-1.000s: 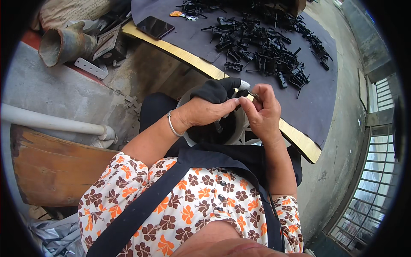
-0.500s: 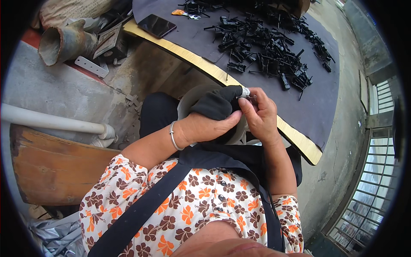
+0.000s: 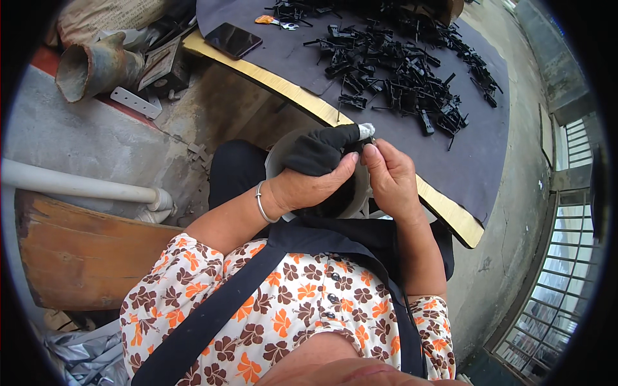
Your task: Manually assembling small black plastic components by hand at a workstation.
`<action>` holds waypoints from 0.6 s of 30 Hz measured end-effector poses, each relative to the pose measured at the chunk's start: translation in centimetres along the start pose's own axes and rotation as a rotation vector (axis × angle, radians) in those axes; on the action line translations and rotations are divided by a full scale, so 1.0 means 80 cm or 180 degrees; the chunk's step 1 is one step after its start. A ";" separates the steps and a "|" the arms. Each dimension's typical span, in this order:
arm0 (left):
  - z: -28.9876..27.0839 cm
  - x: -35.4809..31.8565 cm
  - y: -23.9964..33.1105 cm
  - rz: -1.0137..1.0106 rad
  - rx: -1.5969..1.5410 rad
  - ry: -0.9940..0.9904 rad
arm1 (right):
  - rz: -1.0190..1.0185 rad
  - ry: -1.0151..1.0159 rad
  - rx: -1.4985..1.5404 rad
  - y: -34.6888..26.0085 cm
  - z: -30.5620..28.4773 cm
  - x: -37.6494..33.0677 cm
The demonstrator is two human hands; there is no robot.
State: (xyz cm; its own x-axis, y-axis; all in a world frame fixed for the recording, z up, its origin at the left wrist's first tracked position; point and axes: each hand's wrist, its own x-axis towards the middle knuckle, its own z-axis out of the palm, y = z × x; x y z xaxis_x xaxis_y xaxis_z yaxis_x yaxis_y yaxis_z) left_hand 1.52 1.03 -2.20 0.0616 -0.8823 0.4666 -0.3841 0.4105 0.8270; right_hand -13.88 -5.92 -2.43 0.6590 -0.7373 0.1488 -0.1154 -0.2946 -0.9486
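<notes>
My left hand [image 3: 302, 188] has black cloth [image 3: 313, 154] over its fingers, while the thumb is bare. A white wrapping [image 3: 365, 130] covers one fingertip. Close by on the right, my right hand [image 3: 394, 179] pinches with thumb and forefinger against that wrapped fingertip. A tiny dark piece shows between the two hands, mostly hidden by the fingers. Both hands are closed and hover over a light-coloured bucket [image 3: 273, 156] with a dark inside, beside the table's near edge. Several small black plastic parts [image 3: 412, 83] with thin stems lie heaped on the table.
The table has a dark grey cover [image 3: 479, 151] and a pale yellow edge [image 3: 277, 83]. A phone [image 3: 233, 40] and a small orange-and-white item [image 3: 265, 20] lie on it. At left are a rusty pipe piece [image 3: 96, 67], a white pipe [image 3: 77, 180] and a wooden board [image 3: 90, 251].
The wrapped fingertip has risen slightly and shows more of its white covering. My right hand has dropped a little, its fingers now more tightly bent. The parts on the table lie as before.
</notes>
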 end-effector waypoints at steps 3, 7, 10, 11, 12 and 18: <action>0.002 0.001 -0.004 0.0281 0.0439 0.0044 | -0.0098 0.0259 0.0505 0.010 0.017 0.002; 0.004 -0.001 -0.008 0.0487 0.0945 0.0084 | -0.0048 0.0379 0.0759 0.025 0.027 0.007; 0.003 -0.002 -0.007 0.0469 0.1139 0.0096 | 0.0323 0.0207 0.1289 0.021 0.028 0.007; 0.002 -0.003 -0.007 0.0469 0.1141 0.0100 | 0.0564 0.0133 0.1448 0.019 0.028 0.005; 0.001 -0.004 -0.007 0.0405 0.0922 0.0137 | 0.0806 0.0058 0.1604 0.017 0.028 0.003; -0.001 -0.002 0.000 0.0135 0.0420 0.0149 | 0.0596 -0.0011 0.1507 0.003 0.023 -0.001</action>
State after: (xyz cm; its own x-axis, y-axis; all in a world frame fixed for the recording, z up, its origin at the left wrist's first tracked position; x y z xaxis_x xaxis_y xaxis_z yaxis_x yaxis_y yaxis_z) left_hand 1.55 1.16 -2.24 0.0846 -0.8518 0.5169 -0.5048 0.4106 0.7593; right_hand -12.61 -4.81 -3.17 0.6617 -0.7489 -0.0362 0.1171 0.1508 -0.9816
